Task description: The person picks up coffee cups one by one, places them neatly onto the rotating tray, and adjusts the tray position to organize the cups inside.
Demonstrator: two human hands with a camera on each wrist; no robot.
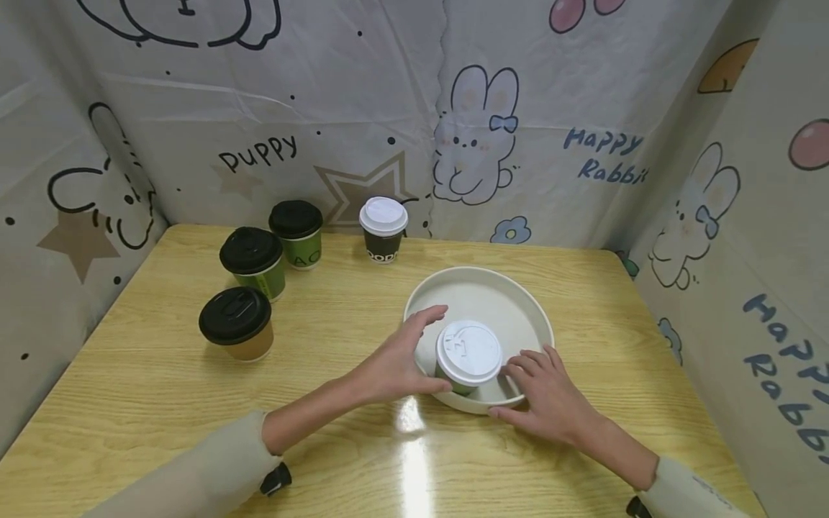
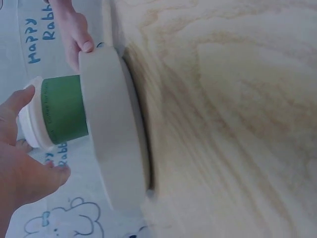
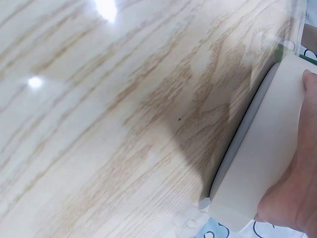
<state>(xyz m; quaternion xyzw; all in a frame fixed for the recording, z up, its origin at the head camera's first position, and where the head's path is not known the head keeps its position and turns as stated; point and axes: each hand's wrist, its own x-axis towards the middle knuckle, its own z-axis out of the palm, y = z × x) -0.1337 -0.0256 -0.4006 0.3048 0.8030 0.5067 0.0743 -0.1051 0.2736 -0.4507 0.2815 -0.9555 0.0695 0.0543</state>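
A round cream tray (image 1: 518, 296) lies on the wooden table, right of centre. Inside it, near the front rim, stands a green paper cup (image 1: 468, 351) with a white lid. My left hand (image 1: 395, 363) wraps round the cup from the left, one finger behind it and the thumb in front. In the left wrist view the cup (image 2: 64, 109) shows above the tray wall (image 2: 109, 124), with my left hand (image 2: 20, 168) at its lid. My right hand (image 1: 547, 396) pinches the tray's front right rim, thumb on the outer wall (image 3: 267, 148) and fingers over the edge.
Four more lidded cups stand at the back left: a brown one (image 1: 236, 324), two green ones (image 1: 254, 262) (image 1: 297, 234) with black lids, and a black one (image 1: 383, 230) with a white lid. Cartoon-printed cloth walls close in three sides of the table (image 1: 162, 403).
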